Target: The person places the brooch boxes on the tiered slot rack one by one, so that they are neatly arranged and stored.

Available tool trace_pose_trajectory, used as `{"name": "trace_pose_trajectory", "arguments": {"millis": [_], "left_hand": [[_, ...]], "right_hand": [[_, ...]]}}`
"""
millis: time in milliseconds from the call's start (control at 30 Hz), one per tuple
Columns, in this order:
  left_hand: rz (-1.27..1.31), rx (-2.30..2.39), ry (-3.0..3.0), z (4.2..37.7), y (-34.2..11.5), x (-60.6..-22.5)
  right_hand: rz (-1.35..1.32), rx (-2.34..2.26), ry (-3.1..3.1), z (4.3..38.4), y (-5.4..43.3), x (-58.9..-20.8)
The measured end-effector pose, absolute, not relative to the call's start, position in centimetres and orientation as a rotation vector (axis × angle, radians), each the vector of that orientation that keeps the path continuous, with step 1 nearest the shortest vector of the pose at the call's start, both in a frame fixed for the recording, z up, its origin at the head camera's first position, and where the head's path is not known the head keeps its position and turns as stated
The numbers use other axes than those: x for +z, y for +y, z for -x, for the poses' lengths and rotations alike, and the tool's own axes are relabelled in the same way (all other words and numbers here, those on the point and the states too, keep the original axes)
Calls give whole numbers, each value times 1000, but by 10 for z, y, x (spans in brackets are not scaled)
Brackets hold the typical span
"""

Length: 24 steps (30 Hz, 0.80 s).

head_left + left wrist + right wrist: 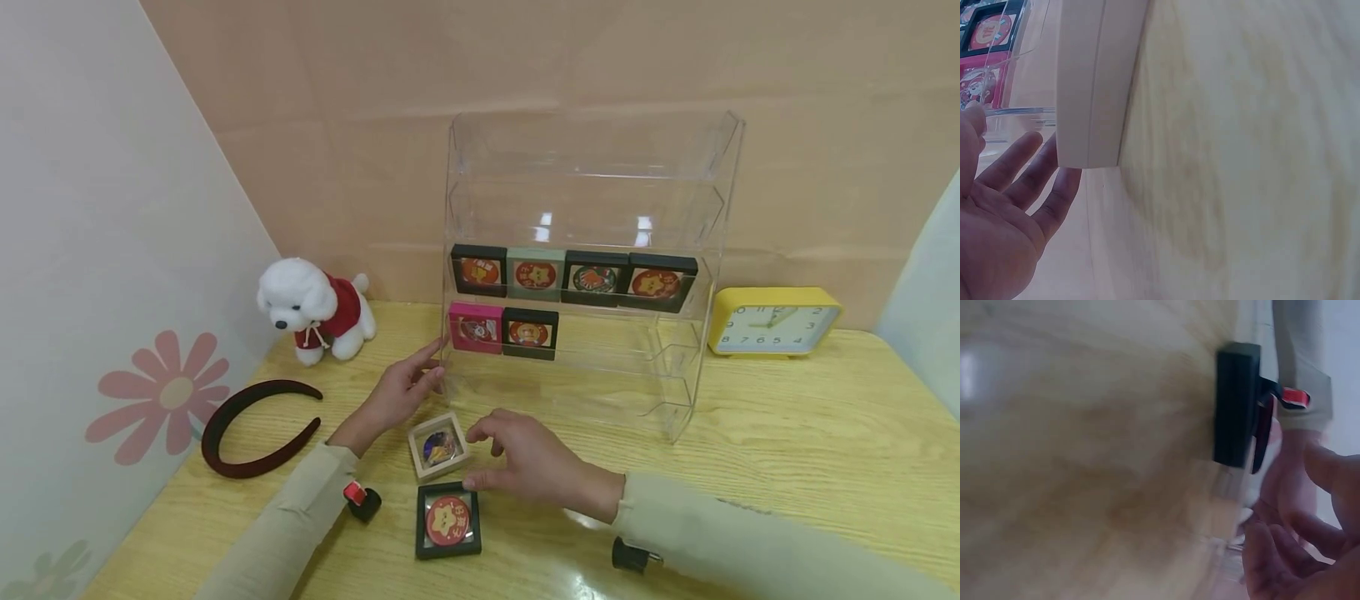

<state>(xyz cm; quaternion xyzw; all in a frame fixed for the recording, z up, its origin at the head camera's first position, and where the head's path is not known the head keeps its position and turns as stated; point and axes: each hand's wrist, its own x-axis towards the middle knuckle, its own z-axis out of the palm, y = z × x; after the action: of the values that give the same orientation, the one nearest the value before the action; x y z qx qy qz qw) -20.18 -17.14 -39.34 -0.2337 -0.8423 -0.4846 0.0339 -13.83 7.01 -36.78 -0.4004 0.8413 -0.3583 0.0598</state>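
Observation:
My left hand (393, 396) is at the lower left side of a clear acrylic display rack (517, 387), fingertips right at its edge. In the left wrist view the fingers of that hand (1016, 206) are spread and fairly straight. My right hand (528, 458) is beside a small beige frame box (439, 447) with a colourful badge inside. Its fingers are bent with a gap between thumb and forefinger, holding nothing. The thumb tip overlaps the corner of a black frame box (447, 522) with a red star badge, lying flat just in front of the beige one.
The rack's middle tier carries several framed badges (536, 275); a pink frame (476, 328) and a black frame (530, 333) stand on the tier below. A plush dog (315, 310) and a dark red headband (225, 454) are at left, a yellow clock (776, 322) at right.

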Motion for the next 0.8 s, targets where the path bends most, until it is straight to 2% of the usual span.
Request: {"name": "trace_pose_trajectory", "arguments": {"millis": [800], "left_hand": [[676,-1491,-2613,202,-171,-395]], "right_hand": [[1195,-786,2599,126,65,-388]]}}
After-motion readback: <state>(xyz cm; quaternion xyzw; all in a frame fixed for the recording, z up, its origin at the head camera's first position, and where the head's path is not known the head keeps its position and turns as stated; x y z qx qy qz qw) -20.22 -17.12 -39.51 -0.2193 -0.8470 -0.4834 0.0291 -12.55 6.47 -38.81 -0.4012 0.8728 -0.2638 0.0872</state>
